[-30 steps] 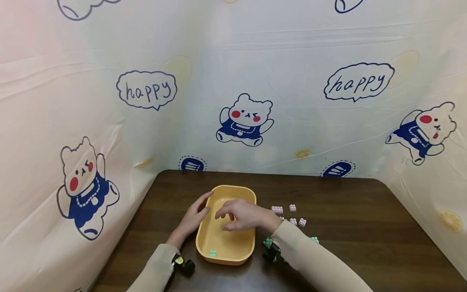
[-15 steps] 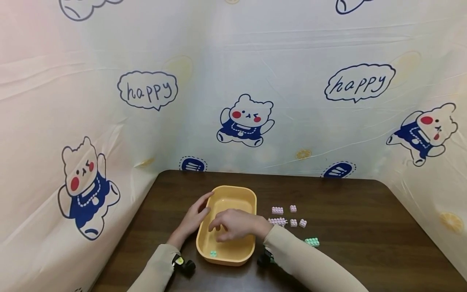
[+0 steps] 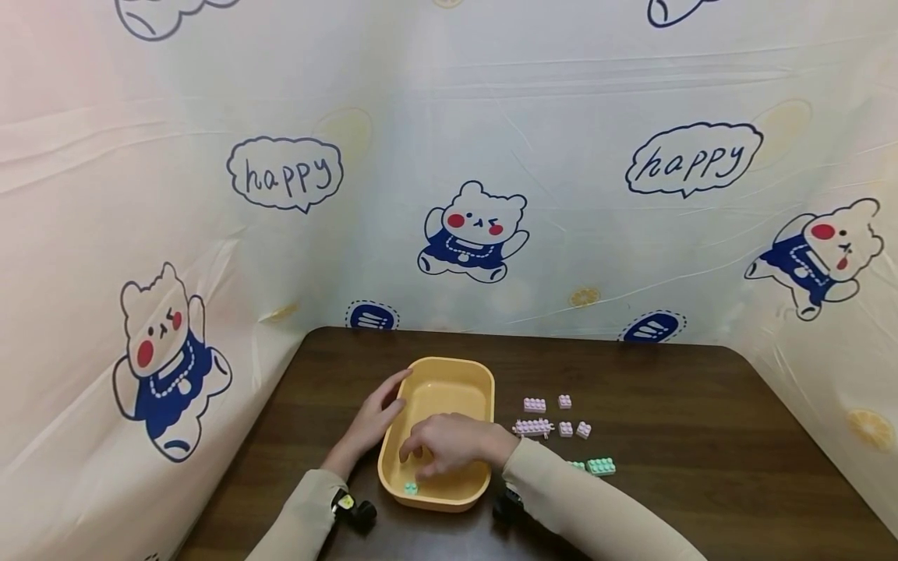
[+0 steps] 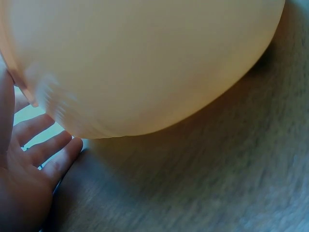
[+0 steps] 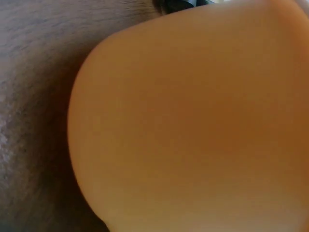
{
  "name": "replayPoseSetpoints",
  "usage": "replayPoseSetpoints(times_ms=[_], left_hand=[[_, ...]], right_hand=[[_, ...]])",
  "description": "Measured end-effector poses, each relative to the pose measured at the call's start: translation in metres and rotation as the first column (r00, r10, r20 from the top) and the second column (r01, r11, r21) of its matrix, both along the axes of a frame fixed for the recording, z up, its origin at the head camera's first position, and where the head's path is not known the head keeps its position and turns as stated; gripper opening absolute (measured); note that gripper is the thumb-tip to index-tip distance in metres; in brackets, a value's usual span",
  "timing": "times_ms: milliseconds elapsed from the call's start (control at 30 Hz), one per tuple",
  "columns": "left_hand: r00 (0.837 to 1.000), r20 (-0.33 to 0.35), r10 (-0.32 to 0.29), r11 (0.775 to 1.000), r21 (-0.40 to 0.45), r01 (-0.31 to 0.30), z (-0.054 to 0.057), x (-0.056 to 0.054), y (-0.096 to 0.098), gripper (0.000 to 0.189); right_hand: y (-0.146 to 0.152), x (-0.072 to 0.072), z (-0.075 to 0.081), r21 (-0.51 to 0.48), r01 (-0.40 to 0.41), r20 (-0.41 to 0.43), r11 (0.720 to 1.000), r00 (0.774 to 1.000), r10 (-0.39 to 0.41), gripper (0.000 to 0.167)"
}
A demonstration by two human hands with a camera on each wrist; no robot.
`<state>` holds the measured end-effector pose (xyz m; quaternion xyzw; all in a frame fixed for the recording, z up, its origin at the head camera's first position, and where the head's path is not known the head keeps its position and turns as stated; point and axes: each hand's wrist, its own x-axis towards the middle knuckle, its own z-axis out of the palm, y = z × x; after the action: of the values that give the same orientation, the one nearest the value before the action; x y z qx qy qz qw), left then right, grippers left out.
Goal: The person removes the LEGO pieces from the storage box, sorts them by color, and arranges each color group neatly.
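A yellow plastic bin (image 3: 466, 389) stands on the table, with a small mint-green toy brick (image 3: 411, 488) at its near left corner. My left hand (image 3: 372, 425) rests against the bin's left side. In the left wrist view, its fairly straight fingers (image 4: 60, 162) lie against the outer wall, with the thumb by the rim. Inside the bin, my right hand (image 3: 452, 444) points its bent fingers down, thumb and forefinger apart and close above the green brick. The right wrist view shows mostly the bin's outer wall (image 5: 183, 125); the right hand is out of sight there.
Right of the bin lie several pink bricks (image 3: 535, 405) and a longer pink brick piece (image 3: 533, 428) with small projections. Nearer, mint-green bricks (image 3: 601, 467) are partly covered by my right sleeve (image 3: 582, 499). A printed cloth (image 3: 561, 234) hangs behind the dark wooden table (image 3: 666, 436).
My right hand has moved down and nearer within the bin, toward the green brick. The arm's shift uncovers more pink and green bricks. My left hand stays against the bin.
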<state>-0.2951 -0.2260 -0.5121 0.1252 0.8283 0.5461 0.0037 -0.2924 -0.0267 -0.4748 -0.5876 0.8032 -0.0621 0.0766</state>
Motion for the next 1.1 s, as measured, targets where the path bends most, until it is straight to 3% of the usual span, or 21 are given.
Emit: replayPoseSetpoints(times_ms=[167, 267, 567, 1100], left_hand=[[1.000, -0.009, 0.006, 1.000, 0.025, -0.006, -0.022, -0.012, -0.004, 0.051], [1.000, -0.017, 0.019, 0.999, 0.031, -0.018, -0.027, -0.014, -0.003, 0.051], [0.999, -0.022, 0.049, 0.998, 0.038, -0.049, -0.029, -0.013, -0.002, 0.051], [0.999, 0.000, 0.035, 0.998, 0.044, -0.035, -0.026, -0.013, -0.001, 0.051]], right_hand=[[-0.002, 0.001, -0.005, 0.030, -0.006, -0.009, 1.000, 1.000, 0.006, 0.028], [-0.003, 0.001, -0.009, 0.041, -0.015, -0.014, 0.999, 1.000, 0.015, 0.026], [-0.005, 0.004, -0.016, 0.058, -0.039, -0.016, 0.998, 0.999, 0.040, 0.023], [-0.007, 0.010, -0.011, 0.058, -0.095, -0.010, 0.994, 0.995, 0.096, 0.021]])
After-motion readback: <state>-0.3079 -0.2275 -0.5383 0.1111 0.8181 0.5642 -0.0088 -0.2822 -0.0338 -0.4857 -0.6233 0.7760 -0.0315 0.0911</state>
